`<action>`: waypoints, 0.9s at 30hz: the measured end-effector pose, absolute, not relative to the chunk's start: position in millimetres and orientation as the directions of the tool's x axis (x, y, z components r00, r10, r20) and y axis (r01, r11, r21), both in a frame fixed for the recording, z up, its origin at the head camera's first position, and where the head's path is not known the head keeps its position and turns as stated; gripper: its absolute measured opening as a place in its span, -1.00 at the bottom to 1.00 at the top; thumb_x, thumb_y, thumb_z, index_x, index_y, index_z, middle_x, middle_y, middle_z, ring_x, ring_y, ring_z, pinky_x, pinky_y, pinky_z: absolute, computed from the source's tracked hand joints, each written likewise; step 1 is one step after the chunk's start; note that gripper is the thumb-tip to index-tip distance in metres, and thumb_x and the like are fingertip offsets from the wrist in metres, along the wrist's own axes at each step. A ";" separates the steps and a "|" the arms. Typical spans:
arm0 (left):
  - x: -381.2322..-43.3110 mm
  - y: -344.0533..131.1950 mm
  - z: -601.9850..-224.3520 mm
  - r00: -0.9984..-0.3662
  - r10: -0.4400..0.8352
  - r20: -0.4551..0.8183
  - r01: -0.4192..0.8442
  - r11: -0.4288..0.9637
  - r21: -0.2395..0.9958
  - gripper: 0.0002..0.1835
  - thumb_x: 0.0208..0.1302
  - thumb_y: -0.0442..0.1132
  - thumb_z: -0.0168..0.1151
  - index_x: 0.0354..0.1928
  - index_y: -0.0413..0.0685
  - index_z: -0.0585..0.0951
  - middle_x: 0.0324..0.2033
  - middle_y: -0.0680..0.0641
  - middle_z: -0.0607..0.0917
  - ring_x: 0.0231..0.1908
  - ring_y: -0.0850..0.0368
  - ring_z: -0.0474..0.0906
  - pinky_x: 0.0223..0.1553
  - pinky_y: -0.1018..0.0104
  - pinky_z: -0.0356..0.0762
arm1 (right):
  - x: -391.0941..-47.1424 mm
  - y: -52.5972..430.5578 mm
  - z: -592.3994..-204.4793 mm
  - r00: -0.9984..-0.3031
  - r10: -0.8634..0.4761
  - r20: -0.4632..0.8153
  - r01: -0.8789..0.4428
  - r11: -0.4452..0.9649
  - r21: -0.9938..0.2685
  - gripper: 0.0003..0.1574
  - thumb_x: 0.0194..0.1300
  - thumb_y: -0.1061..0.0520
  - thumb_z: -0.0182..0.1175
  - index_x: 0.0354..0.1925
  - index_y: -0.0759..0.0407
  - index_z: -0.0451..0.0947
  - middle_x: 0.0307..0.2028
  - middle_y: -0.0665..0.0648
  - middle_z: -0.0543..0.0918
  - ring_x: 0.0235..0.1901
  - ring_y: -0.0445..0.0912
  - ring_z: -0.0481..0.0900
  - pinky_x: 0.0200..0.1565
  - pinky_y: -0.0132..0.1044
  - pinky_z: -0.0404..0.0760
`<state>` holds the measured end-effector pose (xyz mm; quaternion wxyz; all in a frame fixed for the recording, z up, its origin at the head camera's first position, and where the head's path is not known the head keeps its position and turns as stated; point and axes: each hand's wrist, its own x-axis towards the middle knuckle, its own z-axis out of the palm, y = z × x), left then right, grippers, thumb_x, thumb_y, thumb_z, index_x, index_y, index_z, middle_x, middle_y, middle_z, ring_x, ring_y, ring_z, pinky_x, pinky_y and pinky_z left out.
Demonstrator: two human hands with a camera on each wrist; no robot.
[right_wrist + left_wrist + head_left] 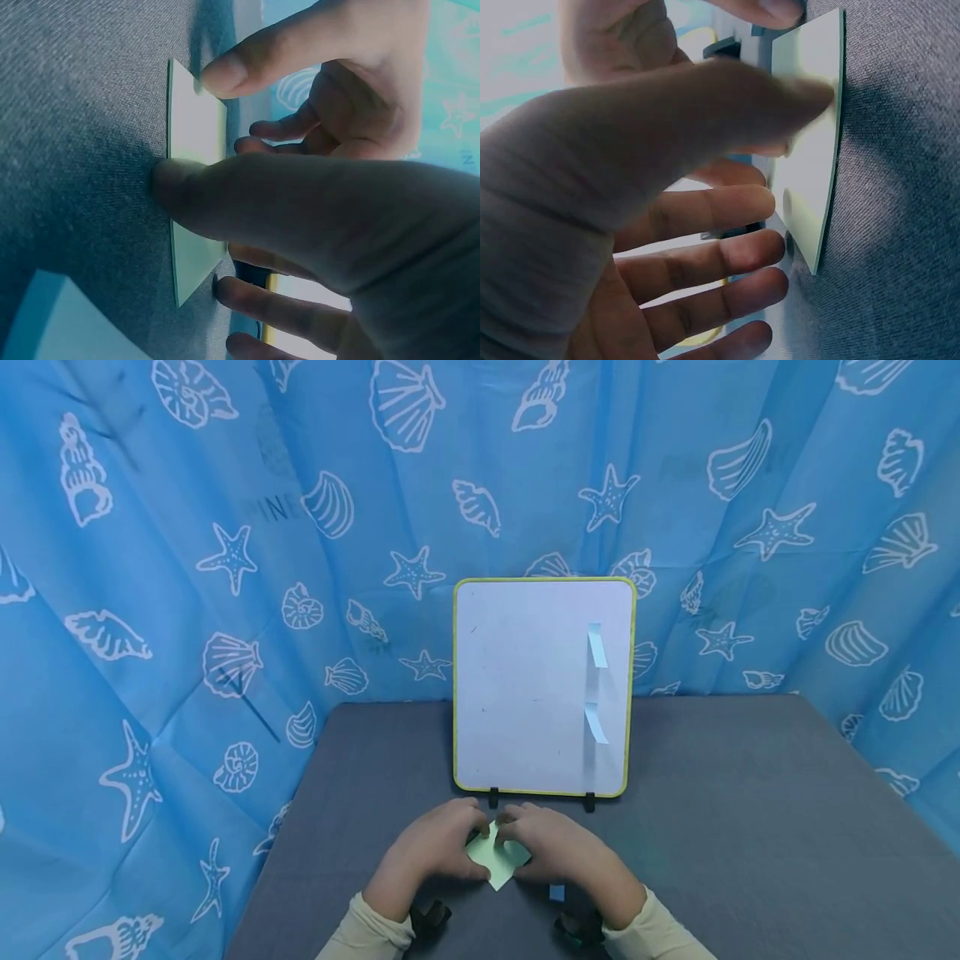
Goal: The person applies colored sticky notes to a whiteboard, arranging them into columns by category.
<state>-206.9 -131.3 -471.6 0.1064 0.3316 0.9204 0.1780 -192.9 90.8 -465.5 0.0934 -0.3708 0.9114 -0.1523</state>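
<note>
A pale green sticky note pad (pixel 498 860) lies on the grey table, turned so one corner points toward me in the head view. My left hand (pixel 442 842) holds its left side, thumb on the near edge and fingers at the far edge. From the other side my right hand (pixel 558 843) grips it the same way, its index finger bent over the top. In the left wrist view the left thumb (pixel 802 105) presses across the pad (pixel 810 165). The right thumb (pixel 180 187) lies over the pad's edge (pixel 196 259) in the right wrist view.
A whiteboard (pixel 525 693) with a yellow frame stands behind the hands on black feet (pixel 590 802). Two light blue paper strips (pixel 597 647) hang on its right side. A small blue piece (pixel 557 892) lies by the right wrist. A shell-patterned curtain (pixel 300 568) surrounds the table.
</note>
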 end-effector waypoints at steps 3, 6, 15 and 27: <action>-207.0 -130.1 -471.9 -0.755 0.651 -0.074 0.575 0.712 0.402 -0.46 -0.04 0.15 0.73 -0.12 -0.03 0.81 -0.27 0.08 0.64 -0.37 0.33 0.38 -0.34 0.47 0.44 | -193.9 89.7 -465.2 -0.708 -0.702 -0.076 -0.641 0.683 -0.351 -0.61 0.18 0.05 0.60 -0.01 -0.03 0.78 0.09 -0.03 0.70 -0.02 -0.15 0.60 -0.02 -0.23 0.67; -205.9 -128.4 -471.8 -0.760 0.645 -0.080 0.563 0.715 0.415 -0.42 -0.10 0.23 0.73 -0.16 -0.03 0.82 -0.31 0.08 0.61 -0.41 0.32 0.37 -0.39 0.47 0.42 | -194.9 88.4 -464.3 -0.719 -0.689 -0.093 -0.629 0.702 -0.336 -0.62 0.15 0.03 0.62 -0.04 -0.02 0.79 0.02 -0.06 0.70 -0.09 -0.21 0.59 -0.06 -0.25 0.67; -205.8 -125.6 -475.9 -0.772 0.625 -0.113 0.532 0.733 0.424 -0.34 -0.20 0.28 0.76 -0.12 0.02 0.81 -0.28 0.13 0.61 -0.38 0.34 0.41 -0.34 0.47 0.49 | -197.2 88.6 -465.0 -0.730 -0.674 -0.113 -0.617 0.721 -0.316 -0.60 0.12 0.01 0.65 -0.06 0.00 0.82 0.12 0.00 0.73 0.03 -0.12 0.67 0.03 -0.18 0.71; -206.9 -122.1 -482.0 -0.775 0.630 -0.041 0.565 0.721 0.400 -0.35 -0.15 0.39 0.69 -0.20 0.06 0.75 -0.33 0.13 0.61 -0.44 0.34 0.40 -0.41 0.46 0.44 | -196.8 89.7 -465.5 -0.729 -0.674 -0.116 -0.616 0.721 -0.318 -0.59 0.13 0.01 0.64 -0.04 -0.02 0.79 0.18 0.01 0.75 0.15 -0.04 0.68 0.11 -0.10 0.70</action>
